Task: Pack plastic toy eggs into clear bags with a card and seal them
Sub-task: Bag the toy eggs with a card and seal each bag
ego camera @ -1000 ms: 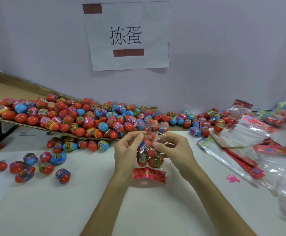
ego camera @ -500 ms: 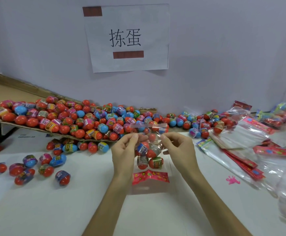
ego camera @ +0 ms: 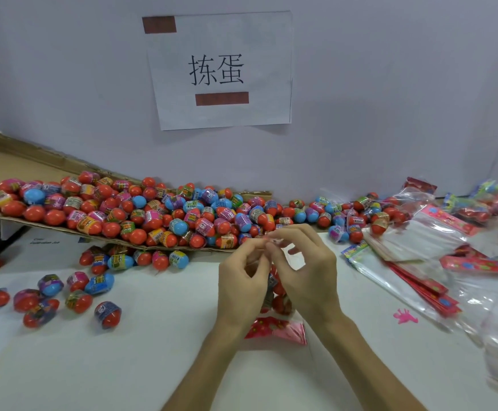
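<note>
We find the left hand [ego camera: 241, 280] and right hand [ego camera: 304, 274] meeting at the top edge of the clear bag [ego camera: 275, 281], with the fingers [ego camera: 255, 247] of both pinching that edge. The bag hangs between the palms, with packed eggs [ego camera: 281, 305] inside and the red card [ego camera: 274, 329] at its lower end. Bare counter [ego camera: 152, 351] lies around the wrists. Loose eggs [ego camera: 49, 298] sit well left, empty bags [ego camera: 419, 241] lie to the right, and the cardboard sheet [ego camera: 63, 229] edge runs just behind.

the left hand [ego camera: 241, 280] and right hand [ego camera: 307, 274] have closed in, toward 3 and 9 o'clock, fingertips now meeting atop the bag [ego camera: 278, 289].
</note>
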Demonstrator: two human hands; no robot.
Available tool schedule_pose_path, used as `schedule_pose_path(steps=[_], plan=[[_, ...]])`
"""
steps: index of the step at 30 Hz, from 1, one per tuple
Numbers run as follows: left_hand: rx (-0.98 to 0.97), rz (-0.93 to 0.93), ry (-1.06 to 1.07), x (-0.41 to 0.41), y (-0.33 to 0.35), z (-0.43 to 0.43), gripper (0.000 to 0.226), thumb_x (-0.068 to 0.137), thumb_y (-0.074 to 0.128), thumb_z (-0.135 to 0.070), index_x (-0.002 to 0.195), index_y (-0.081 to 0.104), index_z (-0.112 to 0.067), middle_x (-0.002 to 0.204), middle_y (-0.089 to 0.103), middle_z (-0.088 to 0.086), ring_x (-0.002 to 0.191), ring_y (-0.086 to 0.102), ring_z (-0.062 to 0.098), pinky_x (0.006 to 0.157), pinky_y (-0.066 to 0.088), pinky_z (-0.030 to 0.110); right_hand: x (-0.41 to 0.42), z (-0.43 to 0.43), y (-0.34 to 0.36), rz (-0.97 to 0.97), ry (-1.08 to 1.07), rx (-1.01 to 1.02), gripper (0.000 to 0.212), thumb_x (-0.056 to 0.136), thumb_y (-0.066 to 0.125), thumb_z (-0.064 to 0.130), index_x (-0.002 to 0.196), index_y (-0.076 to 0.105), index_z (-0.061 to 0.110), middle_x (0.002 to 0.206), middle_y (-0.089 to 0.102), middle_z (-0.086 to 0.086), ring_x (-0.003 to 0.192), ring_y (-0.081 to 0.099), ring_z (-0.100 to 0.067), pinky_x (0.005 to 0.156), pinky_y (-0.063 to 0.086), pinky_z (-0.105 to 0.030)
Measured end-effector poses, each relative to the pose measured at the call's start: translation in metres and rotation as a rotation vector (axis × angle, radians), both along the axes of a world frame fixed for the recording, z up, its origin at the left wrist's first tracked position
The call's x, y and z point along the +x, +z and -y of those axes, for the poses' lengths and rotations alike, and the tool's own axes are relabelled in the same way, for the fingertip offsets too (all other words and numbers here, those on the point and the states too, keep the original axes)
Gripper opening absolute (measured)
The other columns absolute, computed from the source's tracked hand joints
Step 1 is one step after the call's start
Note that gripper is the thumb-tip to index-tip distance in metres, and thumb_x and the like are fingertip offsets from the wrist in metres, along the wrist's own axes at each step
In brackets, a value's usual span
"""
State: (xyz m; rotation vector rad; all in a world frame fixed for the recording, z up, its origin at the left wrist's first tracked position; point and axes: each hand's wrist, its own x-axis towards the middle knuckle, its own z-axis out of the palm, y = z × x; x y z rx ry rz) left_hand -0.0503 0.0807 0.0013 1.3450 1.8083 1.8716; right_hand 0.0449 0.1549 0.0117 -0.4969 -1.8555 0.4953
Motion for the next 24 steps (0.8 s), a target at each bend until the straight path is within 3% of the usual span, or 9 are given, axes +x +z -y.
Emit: schedule_pose_path(steps=[4, 8, 15, 20, 24], plan=[[-0.017, -0.084, 0.013, 0.001, -0.0001, 0.0004, 0.036, 0.102, 0.062, -0.009, 0.114, 0.064, -0.043, 0.104, 0.071, -0.027, 0.099, 0.07, -0.003, 0.083, 0.055, 0.011, 0.0007, -0.0028, -0.0008, 0.008, 0.003, -0.013, 0.019, 0.088, 0.077, 0.007, 0.105, 0.075, 0.015, 0.101, 0.067, 0.009, 0.094, 0.061, 0.002, 0.078, 0.046, -0.006], [-0.014, -0.121, 0.017, -0.0002, -0.002, 0.0012, 0.038, 0.1, 0.064, -0.006, 0.119, 0.062, -0.038, 0.108, 0.07, -0.029, 0.1, 0.07, -0.003, 0.082, 0.055, 0.011, 0.0005, -0.0026, -0.001, 0.031, 0.017, -0.004, 0.021, 0.088, 0.077, 0.008, 0.108, 0.075, 0.015, 0.103, 0.066, 0.01, 0.096, 0.059, 0.005, 0.079, 0.046, -0.005], [-0.015, -0.177, 0.025, 0.0011, -0.0027, 0.0008, 0.033, 0.1, 0.065, -0.01, 0.119, 0.062, -0.037, 0.092, 0.068, -0.036, 0.095, 0.07, -0.005, 0.078, 0.055, 0.009, 0.0034, -0.0056, 0.0004, 0.007, -0.013, 0.02, 0.013, 0.087, 0.078, 0.005, 0.097, 0.078, 0.012, 0.096, 0.067, 0.005, 0.093, 0.061, 0.0, 0.077, 0.045, -0.007], [-0.025, -0.185, 0.021, 0.0018, 0.0001, 0.0013, 0.036, 0.101, 0.064, -0.011, 0.115, 0.059, -0.044, 0.095, 0.064, -0.044, 0.096, 0.067, -0.009, 0.076, 0.05, 0.004, 0.0043, -0.005, 0.0024, 0.013, 0.005, -0.021, 0.012, 0.087, 0.077, 0.0, 0.093, 0.078, 0.011, 0.093, 0.068, 0.006, 0.09, 0.063, -0.004, 0.076, 0.047, -0.01], [-0.013, -0.174, 0.013, 0.0007, -0.0002, 0.0021, 0.035, 0.101, 0.063, -0.012, 0.113, 0.061, -0.044, 0.098, 0.068, -0.034, 0.095, 0.069, -0.005, 0.076, 0.051, 0.006, 0.0051, -0.0024, 0.0072, -0.003, 0.052, -0.102, 0.011, 0.087, 0.076, 0.0, 0.091, 0.078, 0.011, 0.09, 0.068, 0.006, 0.088, 0.064, -0.008, 0.072, 0.048, -0.013]])
